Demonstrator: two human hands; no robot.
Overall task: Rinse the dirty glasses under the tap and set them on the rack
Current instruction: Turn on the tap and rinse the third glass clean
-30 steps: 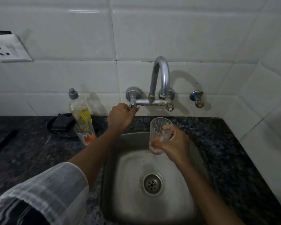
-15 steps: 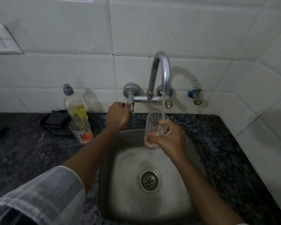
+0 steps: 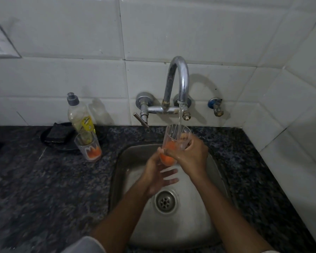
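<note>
**Tap on, first glass under the stream**

Left hand (image 3: 160, 177) has come off the tap lever since the earlier frames and dropped to just below the glass, fingers spread and relaxed, gripping nothing; whether a fingertip touches the glass base I can't tell. Water wasn't flowing a sec ago; now it runs.

Nearest me: both forearms reach in over the sink (image 3: 215, 212), drain in the middle w/ water pooling round it. Right hand (image 3: 189, 155) is wrapped round the glass (image 3: 172, 141), fingers curled on its far side, holding it about upright above the sink, mouth up, right under the spout. Stream falls straight into it. Orange pattern shows on its lower part.

Further back, on the dark stone counter left of the sink, a second glass (image 3: 88, 147) w/ the same orange pattern stands untouched. Just behind it a soap bottle (image 3: 79, 115), then a black dish w/ a dark sponge. At the wall, the tap (image 3: 177, 83).

Progress, my read: early. One glass mid-rinse, none racked; at least one more waits. No rack in view, so I can't say where they'll go.

Writing: yellow label on the bottle has dark script, too small & blurred to read. No other text legible.
</note>
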